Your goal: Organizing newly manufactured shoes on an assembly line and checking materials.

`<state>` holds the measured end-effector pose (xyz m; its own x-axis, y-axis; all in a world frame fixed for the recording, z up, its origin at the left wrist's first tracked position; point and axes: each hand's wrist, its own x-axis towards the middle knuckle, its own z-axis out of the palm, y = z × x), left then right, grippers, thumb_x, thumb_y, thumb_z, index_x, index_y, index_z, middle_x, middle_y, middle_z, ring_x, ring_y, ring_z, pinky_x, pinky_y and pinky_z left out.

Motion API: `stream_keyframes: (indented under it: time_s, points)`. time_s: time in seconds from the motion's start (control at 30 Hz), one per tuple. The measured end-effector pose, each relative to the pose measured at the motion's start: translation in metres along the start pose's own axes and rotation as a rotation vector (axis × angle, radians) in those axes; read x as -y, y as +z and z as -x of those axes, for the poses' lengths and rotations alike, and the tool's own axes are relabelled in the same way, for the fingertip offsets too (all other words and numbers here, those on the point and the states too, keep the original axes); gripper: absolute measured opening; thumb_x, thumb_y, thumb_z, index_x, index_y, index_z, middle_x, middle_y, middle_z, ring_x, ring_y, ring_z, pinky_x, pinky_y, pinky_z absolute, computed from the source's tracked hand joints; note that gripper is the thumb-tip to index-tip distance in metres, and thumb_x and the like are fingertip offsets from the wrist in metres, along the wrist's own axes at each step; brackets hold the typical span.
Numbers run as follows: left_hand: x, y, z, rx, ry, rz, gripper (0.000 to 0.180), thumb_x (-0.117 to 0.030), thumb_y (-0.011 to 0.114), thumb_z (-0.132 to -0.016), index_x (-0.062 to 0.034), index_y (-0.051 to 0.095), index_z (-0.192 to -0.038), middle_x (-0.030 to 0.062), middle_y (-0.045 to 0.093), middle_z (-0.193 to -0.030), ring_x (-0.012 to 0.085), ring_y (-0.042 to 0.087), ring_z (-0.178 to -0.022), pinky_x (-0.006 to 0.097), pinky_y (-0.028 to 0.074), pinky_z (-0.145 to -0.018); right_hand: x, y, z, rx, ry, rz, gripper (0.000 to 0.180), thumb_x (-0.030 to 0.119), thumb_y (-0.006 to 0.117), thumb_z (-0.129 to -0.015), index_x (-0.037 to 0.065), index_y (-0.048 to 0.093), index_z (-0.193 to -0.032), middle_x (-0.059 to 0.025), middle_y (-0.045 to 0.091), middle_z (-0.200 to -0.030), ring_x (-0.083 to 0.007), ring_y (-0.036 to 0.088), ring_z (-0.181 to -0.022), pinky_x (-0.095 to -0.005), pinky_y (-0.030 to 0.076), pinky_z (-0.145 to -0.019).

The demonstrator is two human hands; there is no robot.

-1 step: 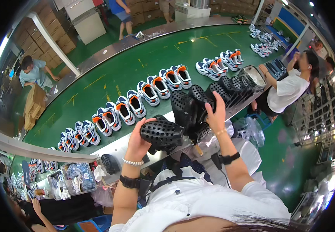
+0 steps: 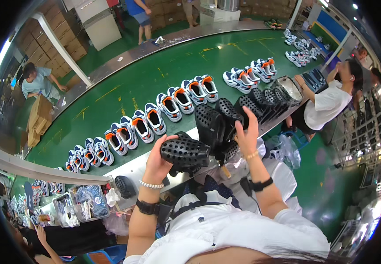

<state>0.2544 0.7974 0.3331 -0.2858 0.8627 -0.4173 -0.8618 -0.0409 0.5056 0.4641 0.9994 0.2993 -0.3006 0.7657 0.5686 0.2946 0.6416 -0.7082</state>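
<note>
A long green conveyor belt curves across a factory floor, carrying a row of white, navy and orange sneakers, while cardboard boxes are stacked at the far left. At the belt's near edge, the left hand has its fingers curled tightly around a black perforated rubber clog, held just above the metal rim. The right hand reaches up with fingers closed on another black perforated clog standing upright, beside a line of similar black clogs near a seated co-worker in a white shirt.
</note>
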Motion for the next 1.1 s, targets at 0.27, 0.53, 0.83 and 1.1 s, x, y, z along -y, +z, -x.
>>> stream_keyframes:
  time_s: [0.27, 0.53, 0.83, 1.1]
  points:
    - [0.007, -0.003, -0.012, -0.003, -0.041, -0.123, 0.039, -0.032, 0.040, -0.096, -0.0006, 0.060, -0.111, 0.0117, 0.065, -0.101, 0.0214, 0.063, -0.092, 0.036, 0.049, -0.085, 0.097, -0.008, 0.036, 0.780, 0.027, -0.356, 0.073, 0.025, 0.080, -0.067, 0.005, 0.046, -0.129, -0.0208, 0.048, -0.131, -0.0333, 0.050, -0.119, -0.0365, 0.042, -0.097]
    - [-0.057, -0.235, 0.032, -0.808, 0.790, -1.159, 0.040, -0.020, 0.061, -0.086, 0.0062, 0.054, -0.116, 0.0178, 0.060, -0.115, 0.0269, 0.056, -0.108, 0.035, 0.040, -0.095, 0.033, -0.033, -0.003, 0.047, 0.265, -0.585, 0.063, 0.006, 0.076, -0.069, 0.001, 0.049, -0.125, -0.0113, 0.053, -0.124, -0.0212, 0.052, -0.112, -0.0339, 0.040, -0.098]
    - [-0.016, -0.368, 0.069, -0.999, -0.083, -1.224, 0.084, -0.039, 0.079, -0.059, 0.0076, 0.047, -0.122, 0.0287, 0.057, -0.113, 0.0403, 0.054, -0.109, 0.043, 0.042, -0.093, -0.062, -0.021, -0.017, 0.226, 0.430, -0.266, 0.068, 0.027, 0.075, -0.073, 0.009, 0.043, -0.130, -0.0121, 0.063, -0.101, -0.0174, 0.061, -0.085, -0.0293, 0.048, -0.077]
    - [0.001, -0.377, 0.040, -1.287, 0.115, -1.085, 0.104, -0.038, 0.084, -0.050, -0.0071, 0.035, -0.137, 0.0300, 0.026, -0.139, 0.0423, 0.028, -0.130, 0.046, 0.029, -0.107, -0.066, -0.016, -0.017, 0.192, 0.463, -0.401, 0.072, 0.019, 0.076, -0.075, 0.008, 0.036, -0.134, -0.0095, 0.062, -0.101, -0.0132, 0.059, -0.084, -0.0267, 0.048, -0.073]
